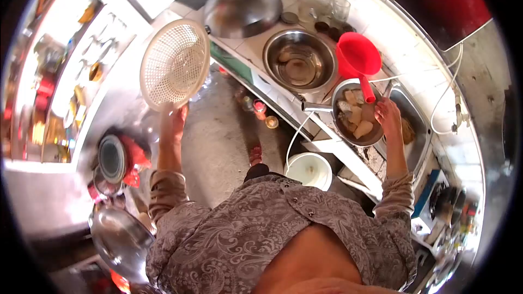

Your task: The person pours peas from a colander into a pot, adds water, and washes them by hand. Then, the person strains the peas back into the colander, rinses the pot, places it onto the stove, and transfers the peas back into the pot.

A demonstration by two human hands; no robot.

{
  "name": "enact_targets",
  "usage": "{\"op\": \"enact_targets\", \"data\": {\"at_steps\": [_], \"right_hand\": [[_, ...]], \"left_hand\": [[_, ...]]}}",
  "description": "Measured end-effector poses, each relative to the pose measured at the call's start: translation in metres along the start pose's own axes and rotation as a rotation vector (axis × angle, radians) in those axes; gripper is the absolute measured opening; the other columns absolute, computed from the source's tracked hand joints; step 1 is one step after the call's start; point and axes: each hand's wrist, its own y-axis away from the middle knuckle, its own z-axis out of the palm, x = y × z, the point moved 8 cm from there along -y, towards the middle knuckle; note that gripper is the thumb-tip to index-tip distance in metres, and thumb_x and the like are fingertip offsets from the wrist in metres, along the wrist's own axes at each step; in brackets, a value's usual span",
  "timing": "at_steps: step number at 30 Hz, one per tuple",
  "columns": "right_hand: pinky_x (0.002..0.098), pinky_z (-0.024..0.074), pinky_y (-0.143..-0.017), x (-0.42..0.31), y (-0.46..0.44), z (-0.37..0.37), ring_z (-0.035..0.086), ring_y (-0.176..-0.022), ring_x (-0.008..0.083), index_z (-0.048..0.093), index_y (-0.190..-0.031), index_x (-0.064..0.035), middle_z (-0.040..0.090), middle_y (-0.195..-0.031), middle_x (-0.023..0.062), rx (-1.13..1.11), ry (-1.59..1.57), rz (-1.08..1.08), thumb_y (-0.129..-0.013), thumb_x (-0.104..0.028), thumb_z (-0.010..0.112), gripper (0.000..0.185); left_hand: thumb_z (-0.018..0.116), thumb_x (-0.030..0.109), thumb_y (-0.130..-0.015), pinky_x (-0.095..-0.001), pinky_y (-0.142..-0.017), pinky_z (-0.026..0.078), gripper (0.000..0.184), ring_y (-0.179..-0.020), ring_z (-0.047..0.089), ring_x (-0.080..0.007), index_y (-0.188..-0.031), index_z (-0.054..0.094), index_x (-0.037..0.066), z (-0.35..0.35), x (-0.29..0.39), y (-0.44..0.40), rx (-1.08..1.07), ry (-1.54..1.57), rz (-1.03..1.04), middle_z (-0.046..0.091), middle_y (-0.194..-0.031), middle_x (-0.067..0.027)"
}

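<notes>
My left hand point(178, 117) grips the lower rim of a cream plastic colander point(175, 65), held up on its side over the floor. No food shows in the colander. My right hand point(388, 117) is closed, its fingers bent at the right rim of a pan point(339, 124). What those fingers hold is hard to make out. Several pale, chunky food pieces point(357, 113) lie in the pan, whose metal handle points left. Just above my right hand, a red plastic dipper point(358, 54) rests with its handle over the pan.
A steel basin point(299, 61) with some liquid stands on the tiled counter, beside a large domed metal lid or wok point(243, 10). The sink point(417, 125) is at right. A white bucket point(309, 170) stands below the counter. Shelves point(81, 71) line the left; pots sit lower left.
</notes>
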Motion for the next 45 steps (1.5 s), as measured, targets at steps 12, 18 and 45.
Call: {"op": "enact_targets", "data": {"at_steps": [12,18,45], "right_hand": [[0.0216,0.0466,-0.044,0.021,-0.032,0.060,0.057,-0.056,0.0162,0.057,-0.092,-0.0024,0.060,-0.078,0.0109,-0.087,-0.049,0.373,-0.084,-0.033,0.062,0.032],[0.0187,0.0294,-0.031,0.009,-0.022,0.101,0.042,-0.036,0.0053,0.052,-0.070,-0.0158,0.047,-0.050,-0.0030,-0.185,0.231,0.357,-0.078,-0.044,0.065,0.032],[0.0213,0.0419,-0.050,-0.047,0.066,0.157,0.049,-0.060,0.0132,0.052,-0.104,0.0047,0.054,-0.081,0.0111,-0.186,-0.483,0.015,-0.087,-0.021,0.057,0.031]], "left_hand": [[0.054,0.011,-0.086,-0.0303,-0.067,0.055,0.024,-0.082,0.060,-0.0205,-0.108,0.050,0.003,0.112,-0.030,-0.096,-0.239,-0.234,-0.143,0.058,-0.097,-0.0082],[0.055,0.010,-0.085,-0.0340,-0.073,0.055,0.028,-0.087,0.062,-0.0239,-0.111,0.050,0.000,0.200,-0.068,-0.136,-0.439,-0.308,-0.123,0.060,-0.101,-0.0140],[0.053,0.011,-0.085,-0.0389,-0.063,0.059,0.044,-0.081,0.064,-0.0288,-0.124,0.033,0.009,0.297,-0.161,-0.287,-0.549,-0.497,-0.126,0.059,-0.102,-0.0142]]}}
